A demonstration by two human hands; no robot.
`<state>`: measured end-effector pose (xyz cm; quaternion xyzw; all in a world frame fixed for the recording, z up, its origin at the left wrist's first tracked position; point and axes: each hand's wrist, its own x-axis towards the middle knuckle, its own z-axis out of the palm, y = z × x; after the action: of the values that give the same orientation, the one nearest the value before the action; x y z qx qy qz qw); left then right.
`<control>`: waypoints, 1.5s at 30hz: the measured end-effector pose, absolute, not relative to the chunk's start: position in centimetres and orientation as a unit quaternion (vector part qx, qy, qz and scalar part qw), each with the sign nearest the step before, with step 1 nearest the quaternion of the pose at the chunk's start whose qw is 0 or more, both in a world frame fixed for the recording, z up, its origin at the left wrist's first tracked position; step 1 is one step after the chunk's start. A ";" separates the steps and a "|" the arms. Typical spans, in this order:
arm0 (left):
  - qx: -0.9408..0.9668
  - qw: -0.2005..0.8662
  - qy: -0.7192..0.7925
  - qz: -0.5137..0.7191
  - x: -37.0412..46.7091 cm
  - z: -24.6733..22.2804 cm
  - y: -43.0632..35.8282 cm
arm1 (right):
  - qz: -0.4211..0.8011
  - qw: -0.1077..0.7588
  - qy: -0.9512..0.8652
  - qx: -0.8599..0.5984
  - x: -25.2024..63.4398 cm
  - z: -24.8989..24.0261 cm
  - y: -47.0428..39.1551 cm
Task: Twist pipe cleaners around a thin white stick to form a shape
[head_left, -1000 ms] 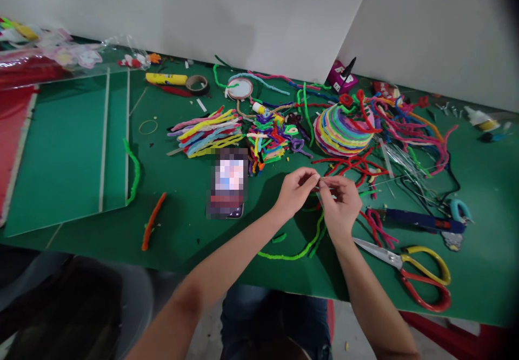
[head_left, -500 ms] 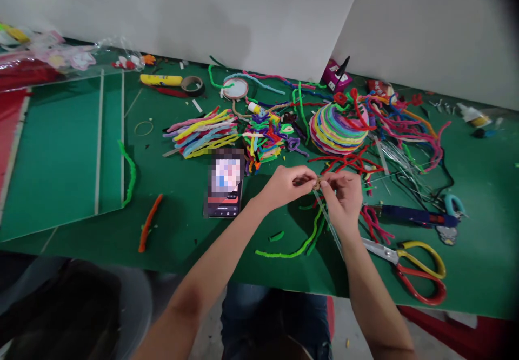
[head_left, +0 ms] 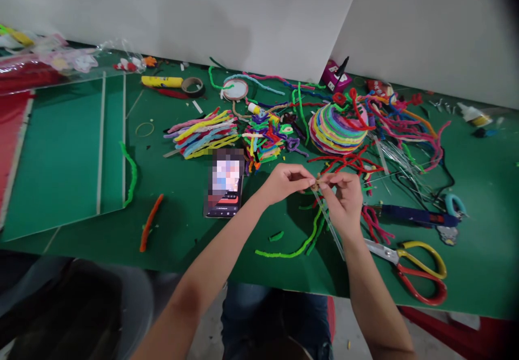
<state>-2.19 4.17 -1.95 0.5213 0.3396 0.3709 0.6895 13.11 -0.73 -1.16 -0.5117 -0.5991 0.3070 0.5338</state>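
Between my fingertips is a small brown pipe cleaner piece (head_left: 317, 184), bent into a little coil. My left hand (head_left: 288, 180) pinches it from the left, thumb against forefinger. From the other side my right hand (head_left: 344, 195) grips it with thumb and forefinger, the other fingers curled. Below the hands a clear glue stick (head_left: 333, 230) slants down across the table, next to a bright green pipe cleaner (head_left: 298, 252). Scissors (head_left: 405, 260) with yellow and red handles lie right of my right wrist. Much of the brown piece is covered by my fingers.
A phone (head_left: 224, 184) lies left of my hands. Behind are bundled pipe cleaners (head_left: 206, 133), cut pieces (head_left: 265, 138) and a striped round coil (head_left: 338, 127). A blue glue gun (head_left: 419, 215) lies right, near clear sticks (head_left: 389, 157). An orange pipe cleaner (head_left: 151, 222) is at left.
My fingers have shifted slightly around the brown piece, and a short end of it now sticks up between them. Both hands stay in nearly the same place.
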 end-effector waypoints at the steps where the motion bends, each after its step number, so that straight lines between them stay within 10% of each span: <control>1: 0.517 0.689 0.340 0.376 -2.1 -1.9 4.1 | 0.322 0.540 -0.591 -0.506 13.1 -1.2 -0.7; 14: 0.361 0.711 0.339 0.499 -0.2 -2.1 3.2 | 0.209 0.551 -0.587 -0.554 12.9 -1.4 -0.6; 45: 0.465 0.708 0.387 0.364 -2.4 -1.3 4.0 | 0.039 0.423 -0.748 -0.511 13.4 -2.1 -0.7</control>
<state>-2.36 4.00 -1.28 0.4652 0.3872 0.3640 0.7079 13.44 -0.70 -2.11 -0.5106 -0.7477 0.0389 0.4227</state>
